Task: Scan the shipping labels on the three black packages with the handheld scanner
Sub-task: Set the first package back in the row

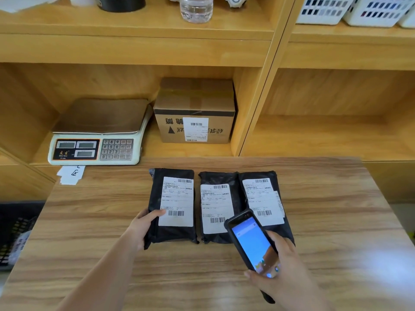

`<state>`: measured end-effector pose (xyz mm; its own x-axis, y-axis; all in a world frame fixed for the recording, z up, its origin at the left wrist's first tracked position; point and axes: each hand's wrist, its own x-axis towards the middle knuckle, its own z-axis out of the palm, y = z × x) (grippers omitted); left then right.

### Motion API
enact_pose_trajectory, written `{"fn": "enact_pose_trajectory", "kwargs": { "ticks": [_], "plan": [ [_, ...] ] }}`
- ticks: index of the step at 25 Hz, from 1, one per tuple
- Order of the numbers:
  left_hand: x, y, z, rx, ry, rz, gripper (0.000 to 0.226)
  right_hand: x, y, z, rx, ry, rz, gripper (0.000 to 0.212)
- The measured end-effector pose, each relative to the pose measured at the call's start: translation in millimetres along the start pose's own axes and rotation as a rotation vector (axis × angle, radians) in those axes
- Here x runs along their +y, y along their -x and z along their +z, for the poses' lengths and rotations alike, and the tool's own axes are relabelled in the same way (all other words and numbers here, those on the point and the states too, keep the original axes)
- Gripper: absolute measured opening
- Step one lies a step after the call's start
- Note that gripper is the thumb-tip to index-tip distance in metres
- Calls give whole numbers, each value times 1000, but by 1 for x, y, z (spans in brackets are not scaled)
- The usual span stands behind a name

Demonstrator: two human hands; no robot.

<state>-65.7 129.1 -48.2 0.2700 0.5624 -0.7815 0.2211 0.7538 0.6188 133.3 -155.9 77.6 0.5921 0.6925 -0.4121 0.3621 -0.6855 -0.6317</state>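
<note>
The right hand (pixel 284 265) is gripping the handheld scanner (pixel 252 241), screen up, its top end overlapping the near edges of the middle package (pixel 216 207) and the right package (pixel 262 198). The left hand (pixel 143 223) is clamping the near left edge of the left package (pixel 173 205), thumb lying on the corner of its label (pixel 177 202). All three black packages are lying side by side on the wooden surface (pixel 89 232), long axes running away from the person, barcodes facing up. The scanner's head is sitting nearest the middle and right labels, so those look easiest to read next; which are already scanned cannot be told. Beyond them, on the shelf, a scale (pixel 96 133) and a cardboard box (pixel 195 111) are standing.
</note>
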Motion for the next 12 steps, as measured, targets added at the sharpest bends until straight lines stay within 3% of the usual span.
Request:
{"fn": "enact_pose_trajectory", "kwargs": {
  "ticks": [7,12],
  "plan": [
    [-1,-4,5,33,-55,-2,38,3,0,7,13,-2,21,100],
    [5,-7,17,69,-221,36,40,6,3,6,32,-33,40,99]
  ]
}}
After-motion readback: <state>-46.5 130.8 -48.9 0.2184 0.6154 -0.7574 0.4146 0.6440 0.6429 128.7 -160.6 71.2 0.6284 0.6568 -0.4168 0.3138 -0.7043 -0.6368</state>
